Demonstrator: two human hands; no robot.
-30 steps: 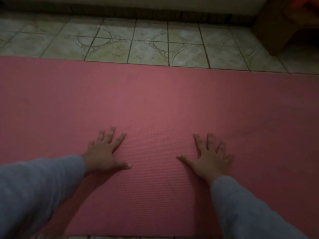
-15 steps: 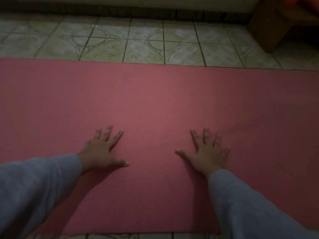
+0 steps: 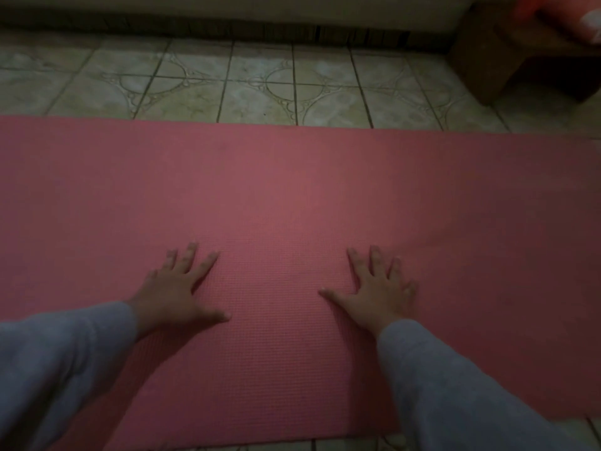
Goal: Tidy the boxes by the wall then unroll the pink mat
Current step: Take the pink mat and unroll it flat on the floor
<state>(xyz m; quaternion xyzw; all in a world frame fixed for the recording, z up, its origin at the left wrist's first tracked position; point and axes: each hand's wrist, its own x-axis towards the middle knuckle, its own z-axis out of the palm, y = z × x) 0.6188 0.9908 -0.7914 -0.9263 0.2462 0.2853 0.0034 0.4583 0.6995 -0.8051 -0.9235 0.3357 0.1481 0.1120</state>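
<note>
The pink mat (image 3: 292, 196) lies flat and unrolled across the tiled floor, running off both the left and right edges of the view. My left hand (image 3: 177, 288) rests palm-down on the mat with its fingers spread. My right hand (image 3: 377, 288) lies flat on the mat the same way, a little to the right of centre. Neither hand holds anything. Grey sleeves cover both forearms. A brown box (image 3: 487, 50) stands at the far right by the wall.
Patterned floor tiles (image 3: 260, 86) show beyond the mat's far edge. A pale wall with a dark skirting strip (image 3: 227, 26) runs along the top. Something orange-red (image 3: 559, 11) sits on or behind the box in the top right corner.
Both hands stay flat on the mat in almost the same spots. The view has tilted slightly, so the mat's near edge and more floor tiles show.
</note>
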